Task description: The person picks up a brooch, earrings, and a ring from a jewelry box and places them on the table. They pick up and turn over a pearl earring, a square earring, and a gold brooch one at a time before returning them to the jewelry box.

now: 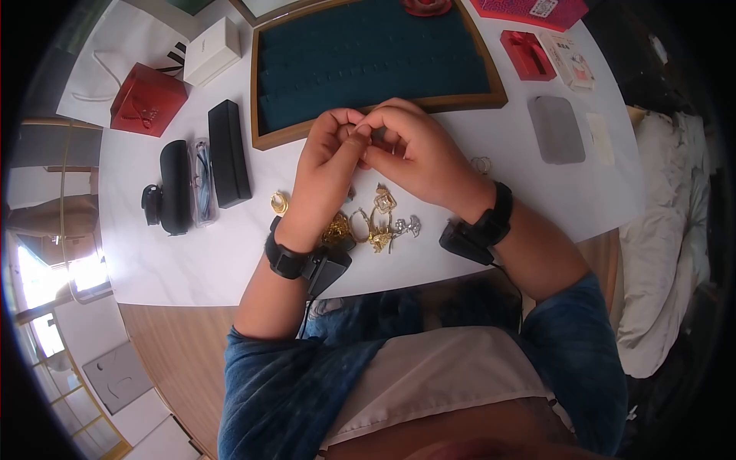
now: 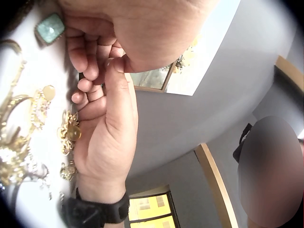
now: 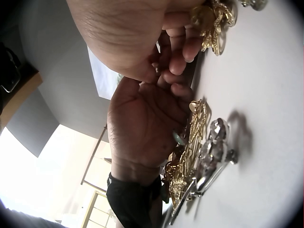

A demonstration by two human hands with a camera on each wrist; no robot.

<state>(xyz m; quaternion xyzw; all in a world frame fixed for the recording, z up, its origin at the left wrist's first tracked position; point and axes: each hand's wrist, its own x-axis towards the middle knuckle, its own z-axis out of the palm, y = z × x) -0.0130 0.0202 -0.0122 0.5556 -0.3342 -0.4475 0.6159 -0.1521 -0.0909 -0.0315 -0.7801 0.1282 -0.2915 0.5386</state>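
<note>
The head camera looks forward and down from above the tabletop (image 1: pixel 192 264), with the left hand (image 1: pixel 328 162) and right hand (image 1: pixel 422 157) mid-frame. Each wrist camera (image 1: pixel 466 243) sits low and close, tipped sideways (I note the tabletop runs up the left side in the left wrist view, the right in the right). All three share hands and jewellery (image 1: pixel 381 239).

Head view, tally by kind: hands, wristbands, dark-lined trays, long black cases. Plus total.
Hands: 2 (left hand, right hand)
Wristbands: 2 (left wristband, right wristband)
Dark-lined trays: 1 (wood-rimmed tray)
Long black cases: 2 (straight-edged case, rounded case)
Total: 7
</note>
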